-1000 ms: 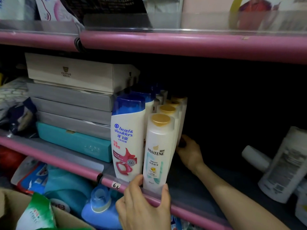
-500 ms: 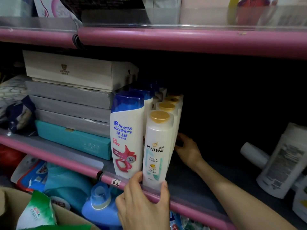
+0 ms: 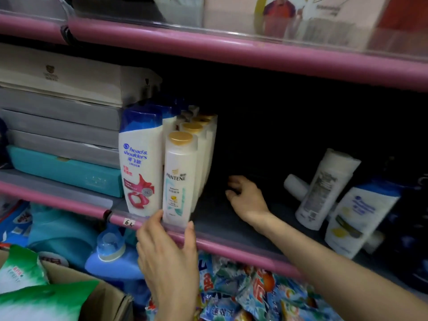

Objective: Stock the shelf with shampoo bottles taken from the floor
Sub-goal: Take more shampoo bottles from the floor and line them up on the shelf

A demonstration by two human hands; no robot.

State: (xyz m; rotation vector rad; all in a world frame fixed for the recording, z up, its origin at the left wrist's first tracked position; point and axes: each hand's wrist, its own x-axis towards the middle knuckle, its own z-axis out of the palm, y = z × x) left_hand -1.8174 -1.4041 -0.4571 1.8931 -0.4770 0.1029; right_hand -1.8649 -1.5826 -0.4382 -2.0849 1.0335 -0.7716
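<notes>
A row of white Pantene bottles with gold caps stands on the middle shelf (image 3: 231, 247), and the front Pantene bottle (image 3: 179, 177) is at the shelf's edge. A row of Head & Shoulders bottles (image 3: 140, 163) with blue caps stands just left of it. My left hand (image 3: 169, 258) reaches up from below and pinches the front Pantene bottle's base between thumb and fingers. My right hand (image 3: 246, 198) lies on the shelf floor to the right of the rows, fingers loosely curled, holding nothing and apart from the bottles.
A stack of flat boxes (image 3: 64, 117) fills the shelf's left side. At the right, a white bottle (image 3: 324, 188) leans beside another Head & Shoulders bottle (image 3: 356, 216). Below are a blue detergent jug (image 3: 111, 253), bagged goods and a cardboard carton (image 3: 102, 295).
My right hand has come away from the side of the Pantene row and moved right over the shelf floor. My left hand stays at the front bottle's base.
</notes>
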